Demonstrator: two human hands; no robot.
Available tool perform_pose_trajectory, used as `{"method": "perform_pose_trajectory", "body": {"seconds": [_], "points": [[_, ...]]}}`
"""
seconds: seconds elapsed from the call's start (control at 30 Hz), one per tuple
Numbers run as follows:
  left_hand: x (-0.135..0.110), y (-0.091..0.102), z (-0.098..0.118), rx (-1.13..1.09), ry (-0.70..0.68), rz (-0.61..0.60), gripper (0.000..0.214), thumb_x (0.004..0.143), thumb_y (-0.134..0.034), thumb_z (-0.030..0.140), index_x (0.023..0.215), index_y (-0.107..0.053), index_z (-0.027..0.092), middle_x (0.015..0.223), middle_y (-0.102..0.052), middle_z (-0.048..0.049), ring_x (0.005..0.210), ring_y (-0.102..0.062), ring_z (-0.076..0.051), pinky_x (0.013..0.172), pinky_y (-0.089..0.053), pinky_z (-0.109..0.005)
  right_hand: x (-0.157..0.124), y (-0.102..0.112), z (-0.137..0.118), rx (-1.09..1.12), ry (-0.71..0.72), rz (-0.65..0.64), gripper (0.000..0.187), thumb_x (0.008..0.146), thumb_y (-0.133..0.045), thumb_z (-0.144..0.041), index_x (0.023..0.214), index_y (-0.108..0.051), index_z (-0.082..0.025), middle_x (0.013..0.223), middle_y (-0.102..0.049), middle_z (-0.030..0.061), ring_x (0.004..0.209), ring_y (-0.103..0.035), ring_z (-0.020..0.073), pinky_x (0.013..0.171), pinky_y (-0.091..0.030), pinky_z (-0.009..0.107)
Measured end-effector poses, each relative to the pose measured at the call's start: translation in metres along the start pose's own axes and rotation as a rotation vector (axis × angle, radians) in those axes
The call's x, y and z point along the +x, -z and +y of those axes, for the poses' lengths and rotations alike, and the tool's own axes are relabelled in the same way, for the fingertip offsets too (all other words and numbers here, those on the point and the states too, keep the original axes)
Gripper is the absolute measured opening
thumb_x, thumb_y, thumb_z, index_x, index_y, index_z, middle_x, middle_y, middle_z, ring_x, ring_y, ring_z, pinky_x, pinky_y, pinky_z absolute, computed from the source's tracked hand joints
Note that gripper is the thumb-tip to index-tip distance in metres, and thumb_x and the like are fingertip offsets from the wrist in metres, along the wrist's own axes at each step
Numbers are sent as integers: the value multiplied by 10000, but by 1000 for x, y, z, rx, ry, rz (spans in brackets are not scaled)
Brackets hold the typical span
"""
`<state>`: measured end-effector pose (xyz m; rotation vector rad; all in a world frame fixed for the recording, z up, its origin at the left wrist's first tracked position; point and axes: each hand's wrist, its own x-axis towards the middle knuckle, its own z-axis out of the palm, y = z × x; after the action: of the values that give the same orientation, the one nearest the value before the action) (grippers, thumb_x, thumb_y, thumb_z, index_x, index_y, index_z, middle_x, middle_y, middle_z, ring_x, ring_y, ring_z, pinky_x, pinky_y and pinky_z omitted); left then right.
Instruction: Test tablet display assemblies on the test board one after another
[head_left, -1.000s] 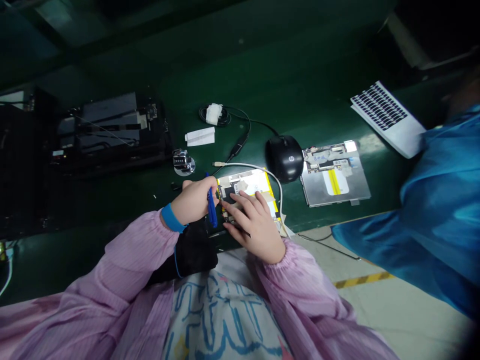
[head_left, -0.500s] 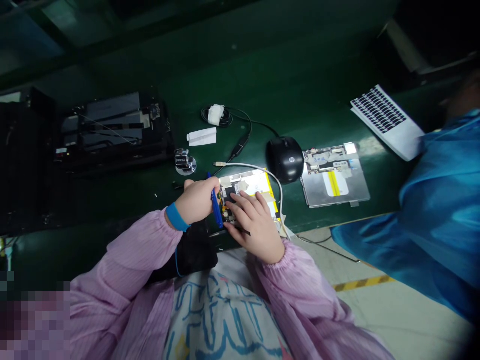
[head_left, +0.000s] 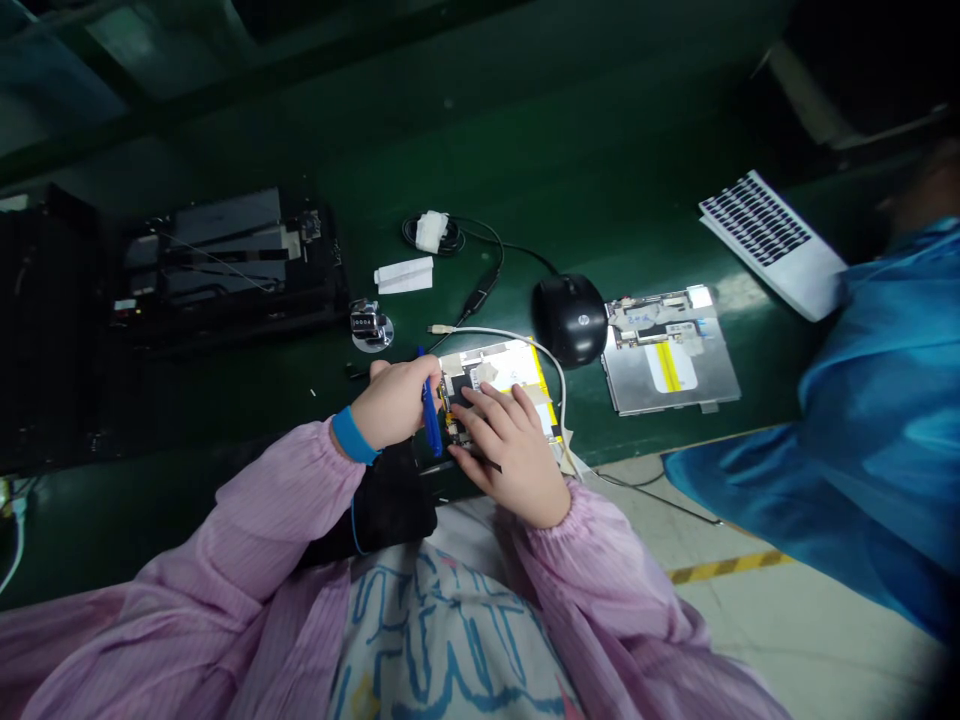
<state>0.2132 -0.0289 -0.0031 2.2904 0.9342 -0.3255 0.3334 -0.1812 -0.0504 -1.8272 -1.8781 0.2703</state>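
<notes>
My left hand [head_left: 395,401], with a blue band around its wrist, is closed on a blue plastic pry tool [head_left: 431,418]. The tool stands along the left edge of an opened tablet [head_left: 510,362], whose circuit board and yellow-edged battery show. My right hand [head_left: 514,455] lies over the tablet's lower part, its fingers stretched out and resting on the board. Under that palm, part of the tablet is hidden. A white cable [head_left: 560,375] curves over the tablet's right side.
A black mouse [head_left: 571,320] sits right of the tablet, beside a second opened tablet unit [head_left: 671,375]. Up left are a metal counter [head_left: 370,325], a white paper strip [head_left: 405,275] and a dark opened device [head_left: 225,260]. A keyboard piece [head_left: 772,240] lies near a person's blue sleeve [head_left: 885,400].
Both hands keep nearly the same places. The blue pry tool's position shifts only very slightly at the tablet's edge.
</notes>
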Motion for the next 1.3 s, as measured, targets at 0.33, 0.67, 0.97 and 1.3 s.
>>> {"method": "perform_pose_trajectory", "body": {"seconds": [0.33, 0.67, 0.97, 1.3], "points": [[-5, -1, 4, -9, 24, 31, 65, 808, -525, 218, 829, -478, 177, 788, -664, 26, 732, -595, -150, 830, -301, -322, 2, 1, -1, -40, 6, -21, 387, 921, -503, -365, 1252, -589, -183, 1334, -552, 93, 1274, -436, 275, 1114, -285, 510], [-7, -3, 6, -11, 27, 65, 43, 804, -507, 173, 824, -469, 174, 770, -648, 18, 750, -593, -162, 791, -297, -317, 2, 0, -3, -105, 26, -50, 407, 931, -482, -359, 1306, -559, -220, 1341, -548, 84, 1261, -445, 283, 1104, -279, 520], [-9, 1, 8, -20, 43, 47, 100, 824, -543, 213, 808, -454, 173, 767, -626, 10, 740, -554, -166, 770, -323, -314, 1, 8, -3, 58, 48, -29, 422, 926, -492, -333, 1315, -546, -176, 1319, -554, 125, 1253, -460, 303, 1084, -301, 560], [-51, -4, 33, -563, -320, 50, 163, 885, -486, 262, 799, -373, 183, 726, -531, 8, 624, -479, -96, 599, -366, -222, 4, 44, -8, 1055, -364, -36, 131, 809, -685, -320, 810, -679, -189, 716, -694, 10, 615, -631, 117, 559, -504, 229]]}}
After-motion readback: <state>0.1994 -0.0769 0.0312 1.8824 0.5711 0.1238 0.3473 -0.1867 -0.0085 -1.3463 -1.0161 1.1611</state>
